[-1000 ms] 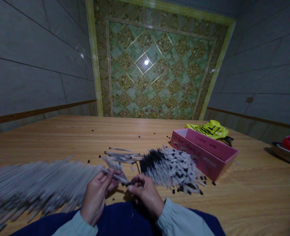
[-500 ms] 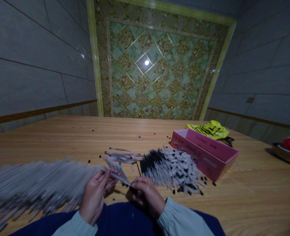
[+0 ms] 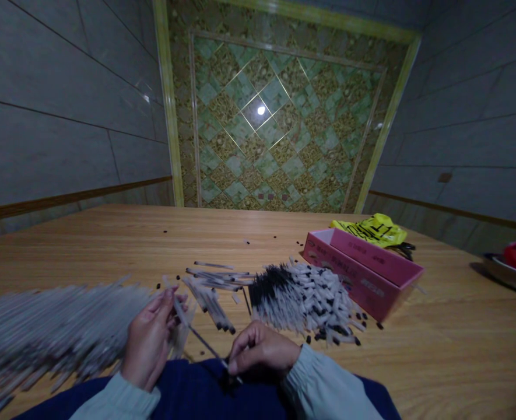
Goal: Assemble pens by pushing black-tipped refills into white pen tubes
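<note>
A thin stick [image 3: 203, 340], pale near one end and dark along the rest, slants between my hands above the table's near edge. My left hand [image 3: 149, 333] is closed on its pale upper end. The fingers of my right hand [image 3: 264, 349] pinch its dark lower end, over dark blue cloth. Beside my left hand lies a large heap of long translucent sticks [image 3: 60, 326]. Ahead are a few loose dark-tipped sticks [image 3: 214, 306]. Beyond my right hand sits a pile of short white tubes [image 3: 323, 297] with black ends, with a bundle of black-tipped sticks [image 3: 270, 289] against it.
A pink open box [image 3: 367, 286] stands right of the pile, with a yellow plastic bag [image 3: 375, 230] behind it. Small black caps [image 3: 379, 326] are scattered over the wooden table [image 3: 122, 245]. At the far right edge is a metal basin [image 3: 509, 269] with something red in it.
My hands have moved apart, the left one leftward and the right one slightly down. More of the stick's dark length shows between them, and the dark-tipped sticks behind are uncovered.
</note>
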A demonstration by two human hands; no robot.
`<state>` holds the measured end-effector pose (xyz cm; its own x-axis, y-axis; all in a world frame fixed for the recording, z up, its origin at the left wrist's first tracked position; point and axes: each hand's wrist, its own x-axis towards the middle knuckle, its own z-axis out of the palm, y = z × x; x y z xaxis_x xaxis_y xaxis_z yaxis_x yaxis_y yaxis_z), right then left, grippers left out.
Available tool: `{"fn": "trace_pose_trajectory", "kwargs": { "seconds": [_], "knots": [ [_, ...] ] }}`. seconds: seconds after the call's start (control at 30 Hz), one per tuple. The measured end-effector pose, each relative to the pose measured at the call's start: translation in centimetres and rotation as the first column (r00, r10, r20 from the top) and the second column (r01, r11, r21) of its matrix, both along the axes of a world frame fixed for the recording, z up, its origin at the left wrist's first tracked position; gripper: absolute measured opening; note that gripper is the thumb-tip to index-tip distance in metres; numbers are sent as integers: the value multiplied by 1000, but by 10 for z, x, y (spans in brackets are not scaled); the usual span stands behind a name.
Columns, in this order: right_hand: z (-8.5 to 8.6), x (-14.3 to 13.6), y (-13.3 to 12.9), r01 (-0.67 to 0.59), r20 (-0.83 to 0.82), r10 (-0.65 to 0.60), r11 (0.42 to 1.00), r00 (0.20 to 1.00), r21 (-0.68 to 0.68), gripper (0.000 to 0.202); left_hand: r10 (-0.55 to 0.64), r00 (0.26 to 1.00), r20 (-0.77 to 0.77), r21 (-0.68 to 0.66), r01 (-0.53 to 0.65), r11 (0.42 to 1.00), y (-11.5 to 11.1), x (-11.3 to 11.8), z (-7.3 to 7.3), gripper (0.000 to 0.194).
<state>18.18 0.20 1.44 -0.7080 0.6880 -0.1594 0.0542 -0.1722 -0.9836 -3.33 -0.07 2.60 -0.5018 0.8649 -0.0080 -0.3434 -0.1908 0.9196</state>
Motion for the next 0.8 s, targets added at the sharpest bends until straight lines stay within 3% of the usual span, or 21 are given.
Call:
{"fn": "trace_pose_trajectory", "kwargs": {
  "seconds": [0.07,0.13,0.17,0.23,0.3,0.33,0.37,0.4,0.47,0.57,0.67,0.8],
  "knots": [
    [-1,1,1,2,-46,-4,999,999,-40,27,110,982,-156,6,-110,994,3,-17,4,48],
    [-3,1,1,23,-82,-29,997,996,-78,25,234,863,-448,6,-259,966,4,-35,8,48],
    [-3,0,1,43,-94,-52,995,994,-93,24,267,729,-630,4,-341,940,3,-44,10,47],
    [-4,-2,0,105,-106,-117,988,987,-115,20,218,313,-924,88,-380,921,1,-58,14,42],
    [-3,-3,1,198,-103,-209,974,972,-109,17,95,-77,-992,116,-334,936,-2,-67,14,41],
    [-3,-3,3,263,-98,-270,961,958,-82,16,44,-207,-977,111,-322,940,-2,-71,12,41],
    [-3,-3,6,340,-81,-341,940,936,-27,17,-2,-290,-957,96,-324,941,-3,-73,10,41],
    [-2,-1,10,423,-39,-421,903,906,77,18,-36,-337,-941,85,-336,938,-3,-75,7,39],
    [0,7,20,532,70,-593,763,802,368,21,-74,-373,-925,70,-360,930,-2,-76,2,36],
    [3,26,33,503,169,-765,555,621,662,22,-66,-379,-923,71,-337,939,0,-74,0,35],
    [5,44,39,488,205,-838,474,506,733,20,-29,-366,-930,84,-289,954,1,-67,1,38],
    [4,53,37,417,260,-886,418,384,807,17,36,-332,-943,102,-186,977,5,-53,-1,39]
  ]
}}
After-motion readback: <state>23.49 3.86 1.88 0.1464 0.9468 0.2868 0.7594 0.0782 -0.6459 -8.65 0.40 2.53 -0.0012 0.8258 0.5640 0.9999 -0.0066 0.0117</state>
